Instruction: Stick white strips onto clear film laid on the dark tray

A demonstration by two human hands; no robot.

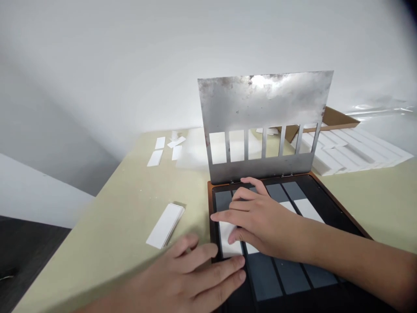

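Note:
A black board with grey rectangular slots point(263, 276) and an orange-brown rim lies before me, its metal frame with cut-out windows point(260, 104) standing upright along the far edge. White cards lie across several slots. My right hand point(257, 217) is spread over the leftmost white card point(229, 250), index finger at its upper left edge and thumb on its face. At that card's near end rests my left hand point(198, 274), fingers stretched out and holding nothing. A further white card point(308, 210) sits in a slot to the right, partly behind my right wrist.
On the pale yellow table point(127, 208), a small stack of white cards point(165, 226) lies left of the board. Several loose white pieces point(154, 158) are farther back. Beyond the board at right, white strips point(361, 148) are piled beside an open cardboard box point(340, 118). A white wall stands behind.

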